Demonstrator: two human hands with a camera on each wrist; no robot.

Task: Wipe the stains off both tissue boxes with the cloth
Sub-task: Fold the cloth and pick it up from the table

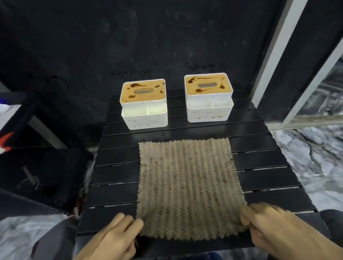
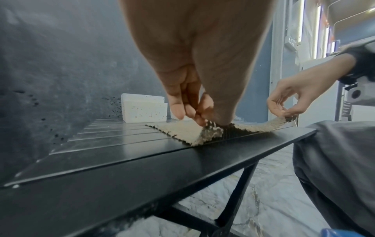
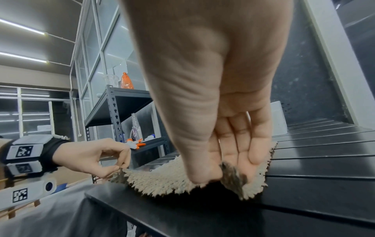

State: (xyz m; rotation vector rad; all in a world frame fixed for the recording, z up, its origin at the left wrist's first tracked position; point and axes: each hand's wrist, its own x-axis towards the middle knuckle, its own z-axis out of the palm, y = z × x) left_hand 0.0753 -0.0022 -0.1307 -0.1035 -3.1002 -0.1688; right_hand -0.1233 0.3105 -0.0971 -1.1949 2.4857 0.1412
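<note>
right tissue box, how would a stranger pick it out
On the black slatted table, two white boxes with orange tops stand at the far edge, beyond the cloth. The right tissue box has long dark streaks framing its slot; the left box has only scattered blots.

Probably a lab: metal shelving (image 3: 119, 112), glass partitions (image 3: 95, 64).

My cloth (image 1: 187, 188) is greyish-brown with a ribbed zigzag weave; both boxes (image 1: 143, 104) are white, orange-topped with dark brown stains; the table (image 1: 116, 174) is black slats.
</note>
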